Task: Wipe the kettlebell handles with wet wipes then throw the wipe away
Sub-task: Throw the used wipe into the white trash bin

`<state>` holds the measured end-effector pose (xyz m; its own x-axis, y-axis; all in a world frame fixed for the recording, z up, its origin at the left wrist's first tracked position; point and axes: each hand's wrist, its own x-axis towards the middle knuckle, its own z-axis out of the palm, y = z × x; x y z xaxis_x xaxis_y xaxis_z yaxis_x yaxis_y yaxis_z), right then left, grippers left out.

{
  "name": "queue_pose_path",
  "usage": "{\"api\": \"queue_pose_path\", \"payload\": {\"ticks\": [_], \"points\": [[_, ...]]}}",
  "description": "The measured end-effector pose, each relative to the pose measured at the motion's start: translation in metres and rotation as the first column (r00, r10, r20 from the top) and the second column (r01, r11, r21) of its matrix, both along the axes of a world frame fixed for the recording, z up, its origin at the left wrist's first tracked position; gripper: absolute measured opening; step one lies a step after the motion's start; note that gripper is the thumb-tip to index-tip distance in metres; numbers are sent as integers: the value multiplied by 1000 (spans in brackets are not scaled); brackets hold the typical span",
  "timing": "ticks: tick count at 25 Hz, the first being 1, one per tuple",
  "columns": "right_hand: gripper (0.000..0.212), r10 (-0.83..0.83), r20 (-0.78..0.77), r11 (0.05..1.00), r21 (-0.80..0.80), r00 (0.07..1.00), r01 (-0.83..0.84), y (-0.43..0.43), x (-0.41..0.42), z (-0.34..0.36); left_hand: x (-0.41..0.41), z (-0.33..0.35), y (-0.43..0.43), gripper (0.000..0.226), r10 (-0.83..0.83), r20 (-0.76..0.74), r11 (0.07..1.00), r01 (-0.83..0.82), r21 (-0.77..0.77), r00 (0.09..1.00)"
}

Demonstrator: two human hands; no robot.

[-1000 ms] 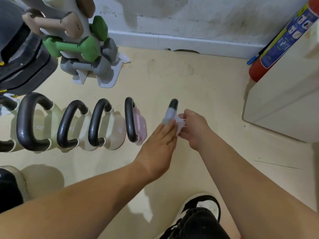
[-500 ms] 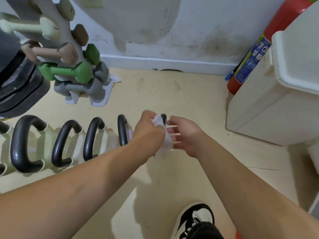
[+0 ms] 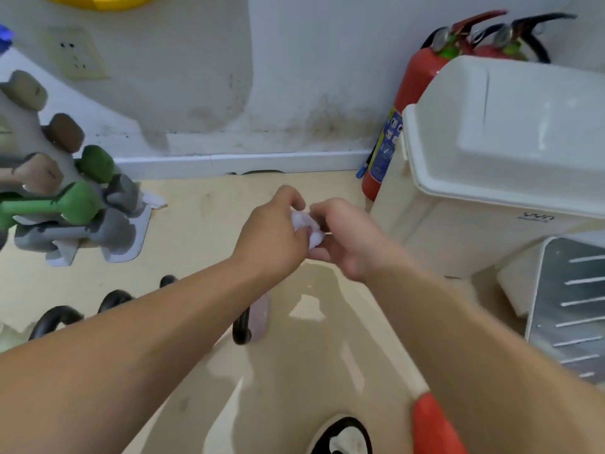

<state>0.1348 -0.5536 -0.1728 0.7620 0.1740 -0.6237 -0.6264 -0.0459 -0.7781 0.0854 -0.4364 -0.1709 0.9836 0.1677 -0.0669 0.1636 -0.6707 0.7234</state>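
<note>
The single head-worn camera looks forward and down, close over the forearms, toward floor point(image 3: 196, 224) and wall point(image 3: 294, 77).

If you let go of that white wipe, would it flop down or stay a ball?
Probably soft and floppy: the wipe is scrunched into a lump between the left hand and right hand. It looks very light, since fingertips alone hold it. Being wet, it may stay partly balled rather than unfolding.
</note>
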Motion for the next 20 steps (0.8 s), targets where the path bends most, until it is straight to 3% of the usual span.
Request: {"api": "queue_pose_path", "payload": {"ticks": [2, 4, 6, 7, 11, 14, 17, 20], "points": [[25, 176, 184, 929, -354, 967, -102, -18, 9, 38, 15, 18, -12, 9, 8, -4, 1000, -8, 4, 1000], [26, 386, 467, 688, -720, 795, 89, -46, 17, 71, 23, 36, -25, 5, 10, -22, 991, -13, -135, 1000], [26, 442, 629, 554, -752, 639, 357, -82, 25, 97, 31, 53, -43, 8, -23, -15, 967, 19, -253, 1000], [26, 438, 662, 518, -739, 609, 431, -101, 30, 105, 36, 60, -53, 9, -63, 18, 972, 65, -224, 998], [31, 433, 659, 383, -752, 615, 537, -177, 62, 111, 69, 94, -101, 17, -241, 247, 964, 262, -55, 939], [33, 395, 636, 393, -769, 663, 504, -214, 85, 102, 93, 112, -139, 42, -479, 304, 877, 436, 201, 823], [35, 325, 680, 522, -708, 657, 475, -232, 101, 92, 112, 105, -169, 72, -704, 83, 664, 612, 429, 706], [37, 116, 740, 662, -555, 663, 504, -239, 110, 90, 130, 86, -181, 84, -760, -80, 428, 590, 684, 645]]}}
